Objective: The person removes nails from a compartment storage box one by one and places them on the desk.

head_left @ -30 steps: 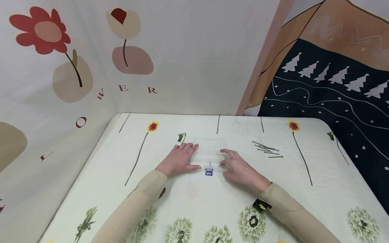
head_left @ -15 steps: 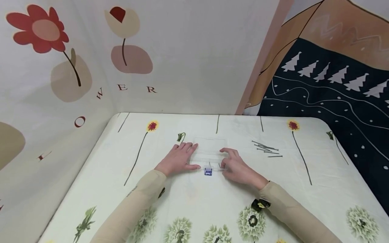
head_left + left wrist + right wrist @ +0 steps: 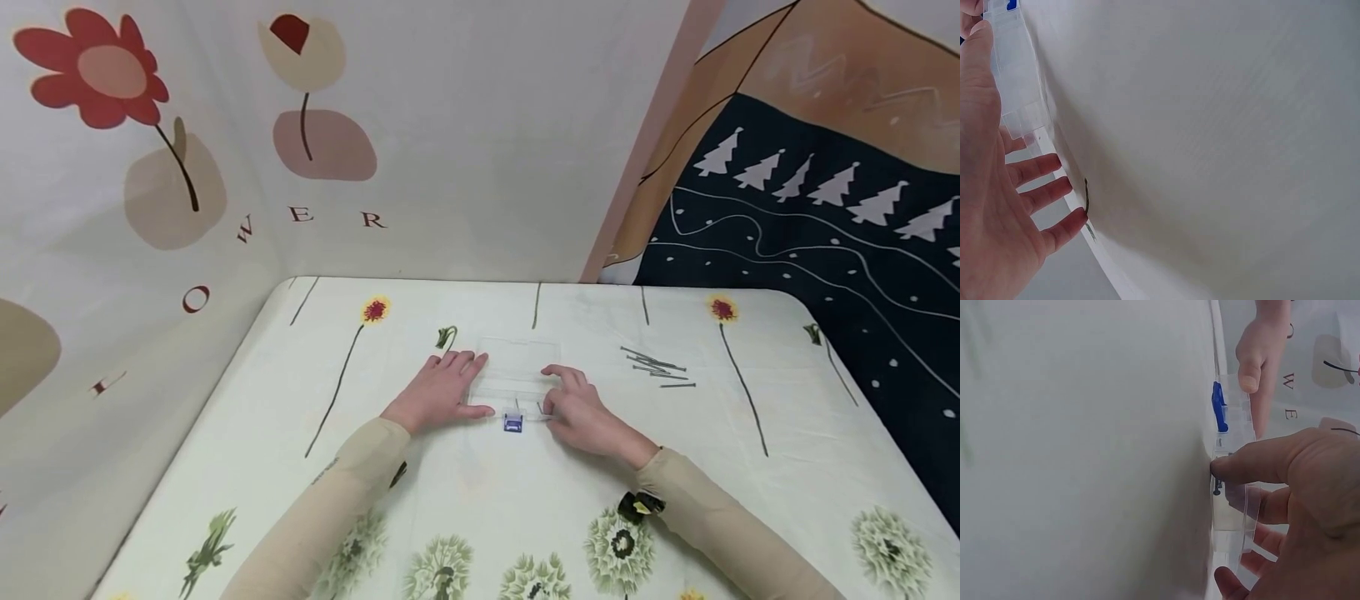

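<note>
A clear plastic box [image 3: 517, 346] with a blue latch [image 3: 513, 423] stands with its lid laid back. One dark nail [image 3: 517, 404] shows inside it. My left hand [image 3: 444, 392] rests along the left side, its thumb by the front wall and its fingers spread in the left wrist view. My right hand [image 3: 588, 421] is at the front right corner, thumb and index finger curled toward each other. A nail [image 3: 1217, 485] shows at the thumb tip in the right wrist view, pinched there, partly hidden by the thumb. The index fingertip is seen through clear plastic.
Several loose nails [image 3: 651, 362] lie to the right of the box, with a single one [image 3: 677, 385] slightly nearer. A white cloth with printed flowers covers the table [image 3: 465, 492]. Patterned fabric walls [image 3: 480, 150] rise behind and to the left.
The nail at my right fingertips, lying crosswise before, now stands more lengthwise in the box. My right hand has shifted slightly left. My left hand has stayed at the box.
</note>
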Motion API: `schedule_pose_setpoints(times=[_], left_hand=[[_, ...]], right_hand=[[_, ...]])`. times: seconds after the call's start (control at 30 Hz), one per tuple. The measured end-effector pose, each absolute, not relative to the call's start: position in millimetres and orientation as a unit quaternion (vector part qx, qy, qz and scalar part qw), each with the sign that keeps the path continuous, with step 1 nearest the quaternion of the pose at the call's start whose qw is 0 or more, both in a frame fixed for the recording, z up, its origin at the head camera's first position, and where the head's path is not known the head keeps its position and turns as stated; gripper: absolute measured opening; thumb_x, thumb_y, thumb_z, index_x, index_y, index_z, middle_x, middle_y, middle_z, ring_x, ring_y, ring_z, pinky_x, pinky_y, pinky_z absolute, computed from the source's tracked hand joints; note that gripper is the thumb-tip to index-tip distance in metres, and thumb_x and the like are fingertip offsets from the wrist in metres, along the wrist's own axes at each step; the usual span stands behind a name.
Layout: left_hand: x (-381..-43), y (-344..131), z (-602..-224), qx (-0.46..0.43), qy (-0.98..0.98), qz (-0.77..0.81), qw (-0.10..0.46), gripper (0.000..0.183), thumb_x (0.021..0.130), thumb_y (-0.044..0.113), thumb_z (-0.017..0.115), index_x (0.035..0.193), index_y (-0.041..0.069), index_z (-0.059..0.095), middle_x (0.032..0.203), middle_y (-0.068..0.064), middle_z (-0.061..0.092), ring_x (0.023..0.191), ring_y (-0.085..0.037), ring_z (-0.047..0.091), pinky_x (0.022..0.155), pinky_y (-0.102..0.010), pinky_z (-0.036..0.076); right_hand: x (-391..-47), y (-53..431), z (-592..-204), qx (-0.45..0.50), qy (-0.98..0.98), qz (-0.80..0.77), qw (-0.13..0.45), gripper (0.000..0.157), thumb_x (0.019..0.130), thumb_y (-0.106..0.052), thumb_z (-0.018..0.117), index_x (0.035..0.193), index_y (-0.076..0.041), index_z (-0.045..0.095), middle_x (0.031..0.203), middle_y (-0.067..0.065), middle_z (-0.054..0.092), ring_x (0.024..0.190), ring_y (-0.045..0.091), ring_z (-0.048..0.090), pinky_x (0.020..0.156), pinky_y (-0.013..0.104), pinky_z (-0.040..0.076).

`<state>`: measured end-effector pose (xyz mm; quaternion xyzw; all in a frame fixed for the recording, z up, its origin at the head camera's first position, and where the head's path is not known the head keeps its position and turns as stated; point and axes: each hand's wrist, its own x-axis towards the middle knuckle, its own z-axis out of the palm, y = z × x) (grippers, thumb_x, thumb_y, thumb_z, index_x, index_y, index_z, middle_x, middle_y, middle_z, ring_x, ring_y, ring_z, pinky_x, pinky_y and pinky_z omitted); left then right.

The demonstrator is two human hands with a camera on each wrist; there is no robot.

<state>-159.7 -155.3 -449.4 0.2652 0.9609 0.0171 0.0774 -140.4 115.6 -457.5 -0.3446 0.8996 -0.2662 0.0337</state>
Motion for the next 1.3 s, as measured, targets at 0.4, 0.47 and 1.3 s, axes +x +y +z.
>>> schedule_pose_setpoints(times=[0.4,0.47,1.3], left_hand=[[-159.7,-155.5,-451.4,0.265,0.961,0.016,0.075,0.094,0.086,0.073,0.045,0.153,0.010,0.026,0.147,-0.013,0.036,0.133,-0.030,0.034,0.105,-0.053,0.029],[-159.8,-155.4,-451.4,0.264,0.961,0.015,0.078,0.094,0.087,0.073,0.045,0.154,0.010,0.025,0.148,-0.013,0.035,0.134,-0.030,0.033,0.105,-0.053,0.028],[-159.9,-155.3,-450.5,0.268,0.961,0.008,0.073,0.094,0.087,0.073,0.044,0.153,0.010,0.025,0.146,-0.013,0.037,0.133,-0.030,0.035,0.105,-0.052,0.028]], right_hand=[[-138.9,112.2,-455.7,-0.321,0.896,-0.305,0.042,0.016,0.078,0.002,0.068,0.084,-0.013,0.072,0.141,0.022,0.038,0.128,0.047,0.027,0.091,0.066,0.027],[-139.0,111.3,-455.6,-0.314,0.897,-0.309,0.040,0.015,0.077,0.002,0.069,0.081,-0.012,0.072,0.140,0.021,0.039,0.127,0.046,0.028,0.092,0.065,0.028],[-143.3,118.6,-457.4,-0.341,0.885,-0.314,0.029,0.020,0.075,0.000,0.074,0.084,-0.013,0.063,0.140,0.020,0.040,0.130,0.043,0.030,0.099,0.055,0.035]])
